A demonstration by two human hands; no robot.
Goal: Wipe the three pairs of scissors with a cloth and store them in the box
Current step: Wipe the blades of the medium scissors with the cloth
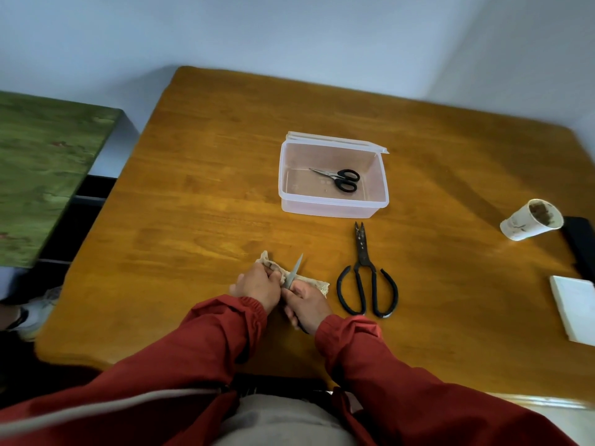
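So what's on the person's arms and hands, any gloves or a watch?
Long rust-red jacket sleeves cover both arms, the left sleeve and right sleeve ending in gathered elastic cuffs. A pale stripe runs along the left one. The left hand and right hand are bare: no gloves, no watch or ring visible.

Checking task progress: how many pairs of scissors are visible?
3: small black-handled pair in the box; large dark pair on the table; third pair in the right hand, against the cloth.

Likely a home room: wooden table (pixel 225 156) against bare white walls (pixel 289 33); green-topped unit (pixel 42 162) beside; paper cup (pixel 528 222).
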